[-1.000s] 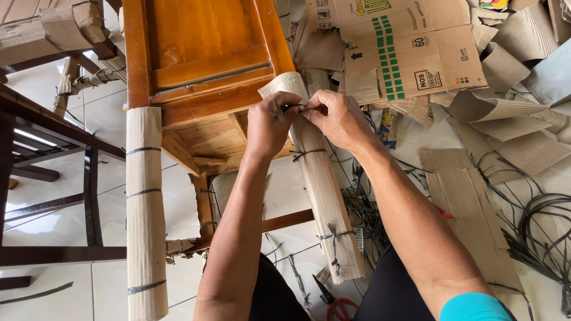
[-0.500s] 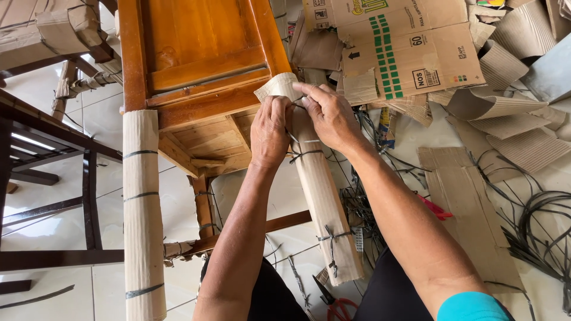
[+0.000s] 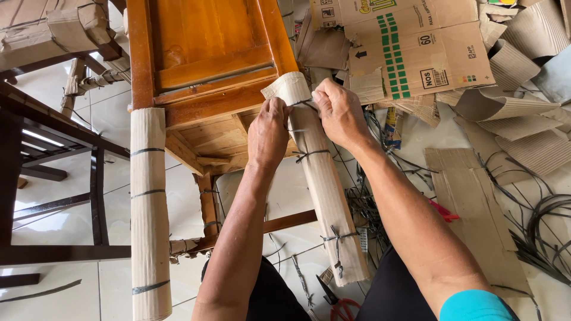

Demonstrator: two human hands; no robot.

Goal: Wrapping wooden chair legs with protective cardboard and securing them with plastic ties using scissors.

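Centre of the frame: left hand [image 3: 269, 134] and right hand [image 3: 340, 113] pinching a dark strap [image 3: 300, 104], seemingly pulled tight, around the cardboard-wrapped chair leg [image 3: 321, 178]. Both closed on it. Scissors [image 3: 336, 304] at bottom edge.

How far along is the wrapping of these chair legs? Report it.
Done: the left leg wrap carries three dark ties; the right leg wrap has knotted ties at its middle and lower end. In hand: the left hand and right hand pull a dark strap around its top. Left: knotting that strap; the back legs' cardboard looks loose.
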